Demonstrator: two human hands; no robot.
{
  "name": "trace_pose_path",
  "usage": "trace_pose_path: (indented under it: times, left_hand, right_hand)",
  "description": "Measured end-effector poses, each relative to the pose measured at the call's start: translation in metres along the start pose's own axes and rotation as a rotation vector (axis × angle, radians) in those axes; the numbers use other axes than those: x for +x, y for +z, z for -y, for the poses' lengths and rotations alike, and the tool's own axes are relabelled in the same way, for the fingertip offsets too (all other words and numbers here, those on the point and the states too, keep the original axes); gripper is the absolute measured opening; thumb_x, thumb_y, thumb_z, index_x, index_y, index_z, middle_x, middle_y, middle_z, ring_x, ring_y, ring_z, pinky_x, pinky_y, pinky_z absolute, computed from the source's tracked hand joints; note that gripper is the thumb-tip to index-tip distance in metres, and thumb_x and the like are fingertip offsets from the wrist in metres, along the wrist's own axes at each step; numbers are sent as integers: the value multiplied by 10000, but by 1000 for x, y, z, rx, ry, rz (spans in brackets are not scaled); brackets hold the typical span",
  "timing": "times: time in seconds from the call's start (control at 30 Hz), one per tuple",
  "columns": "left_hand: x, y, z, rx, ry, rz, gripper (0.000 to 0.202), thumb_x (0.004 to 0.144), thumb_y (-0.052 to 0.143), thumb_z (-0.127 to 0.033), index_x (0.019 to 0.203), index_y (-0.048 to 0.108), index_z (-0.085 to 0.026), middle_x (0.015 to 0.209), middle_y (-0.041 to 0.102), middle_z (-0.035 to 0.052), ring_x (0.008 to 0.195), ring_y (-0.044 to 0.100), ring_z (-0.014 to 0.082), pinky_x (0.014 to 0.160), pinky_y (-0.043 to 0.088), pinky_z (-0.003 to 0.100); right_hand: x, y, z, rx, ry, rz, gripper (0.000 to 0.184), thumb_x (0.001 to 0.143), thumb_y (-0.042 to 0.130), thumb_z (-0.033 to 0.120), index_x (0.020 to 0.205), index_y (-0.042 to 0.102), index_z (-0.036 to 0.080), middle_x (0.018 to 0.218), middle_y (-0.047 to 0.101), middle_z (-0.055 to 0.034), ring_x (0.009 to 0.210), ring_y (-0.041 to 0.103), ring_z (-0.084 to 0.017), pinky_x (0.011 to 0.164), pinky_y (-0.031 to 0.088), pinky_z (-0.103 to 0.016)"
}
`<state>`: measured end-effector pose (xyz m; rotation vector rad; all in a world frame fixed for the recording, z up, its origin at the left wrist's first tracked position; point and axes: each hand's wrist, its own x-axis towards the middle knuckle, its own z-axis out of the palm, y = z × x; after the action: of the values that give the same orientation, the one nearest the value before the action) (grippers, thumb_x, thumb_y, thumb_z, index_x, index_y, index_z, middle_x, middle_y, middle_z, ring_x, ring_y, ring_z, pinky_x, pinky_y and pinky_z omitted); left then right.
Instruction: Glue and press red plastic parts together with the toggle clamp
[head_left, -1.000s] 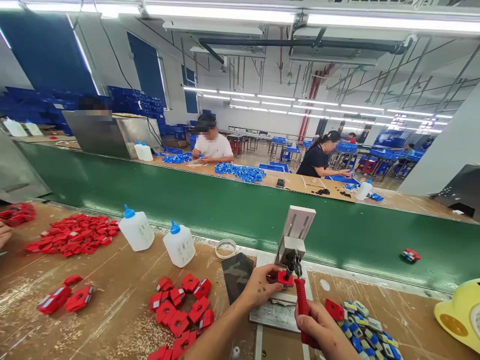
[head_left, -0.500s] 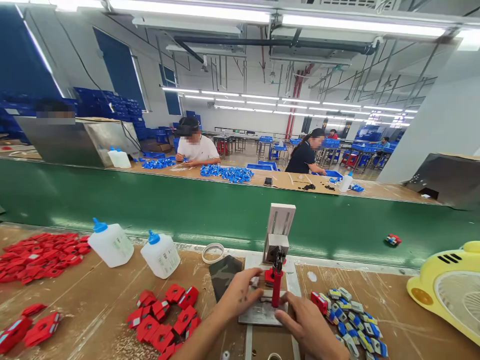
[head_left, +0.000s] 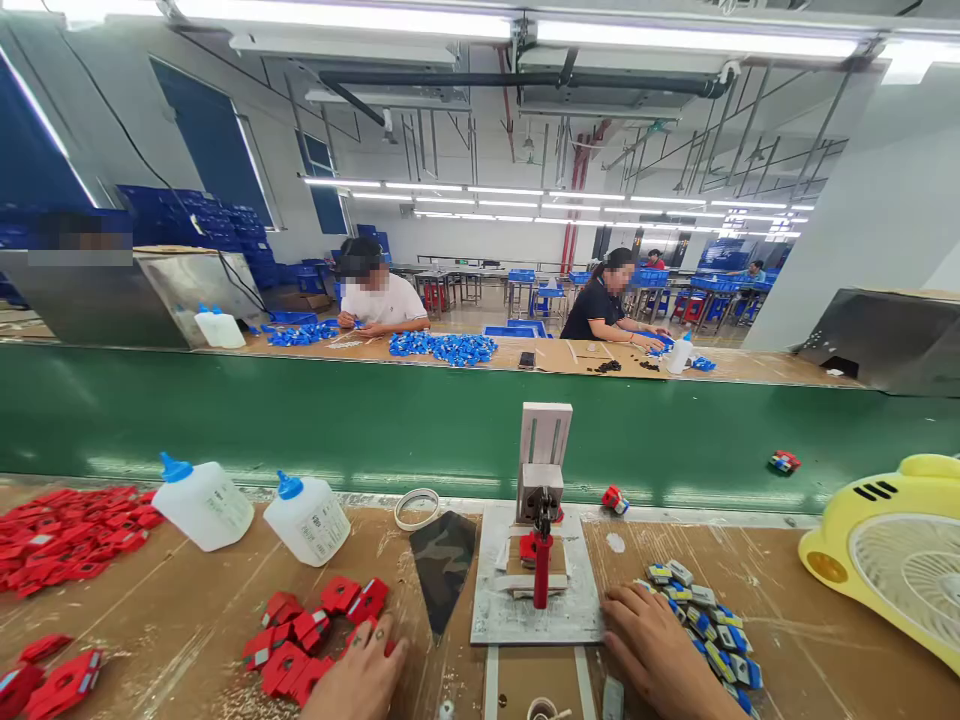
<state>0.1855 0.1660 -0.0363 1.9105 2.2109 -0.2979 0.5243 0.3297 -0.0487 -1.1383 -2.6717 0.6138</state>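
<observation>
My left hand [head_left: 361, 668] is over the near right side of a group of red plastic pieces [head_left: 283, 668], fingers apart; a bit of red shows under its fingertips. My right hand [head_left: 660, 645] lies beside a pile of grey, blue and yellow small blocks [head_left: 703, 622], fingers stretched toward the right edge of a metal base plate [head_left: 540, 628]. Between the hands stands a clamp fixture with a red handle [head_left: 541, 575]. A red piece [head_left: 528, 549] sits in it behind the handle. A single grey block [head_left: 613, 697] lies below my right hand.
Two white bottles with blue spouts [head_left: 307, 525] and a tape roll [head_left: 417, 509] stand left of the fixture. A larger red heap [head_left: 71, 535] is far left. A yellow fan [head_left: 885, 560] is at right. Beyond runs a green belt [head_left: 300, 420]; co-workers sit across it.
Both hands have left the fixture, the left toward the red pieces, the right toward the grey-blue pile. A red-and-blue piece now lies at the belt's edge; the red one beside the pile is gone.
</observation>
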Motion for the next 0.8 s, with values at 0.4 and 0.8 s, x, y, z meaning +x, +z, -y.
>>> trace_pose_path:
  times: [0.4, 0.8]
  left_hand:
    - [2, -12, -9, -737, 4, -241, 250, 773, 582, -236, 972, 733, -253, 1084, 695, 81, 1014, 649, 277, 905, 534, 383]
    - [-4, 41, -90, -1939, -75, -347, 477, 589, 875, -603, 893, 842, -238, 1211, 716, 133, 852, 714, 243, 777, 590, 356]
  right_hand:
    - [-20, 7, -4, 286, 30, -77, 307, 977, 453, 344, 999, 735, 225, 995, 751, -93, 985, 688, -256, 909, 528, -359]
    - [-22, 78, 27, 474, 16, 77, 253, 898, 579, 373, 888, 783, 223, 839, 748, -61, 766, 671, -198, 730, 506, -254]
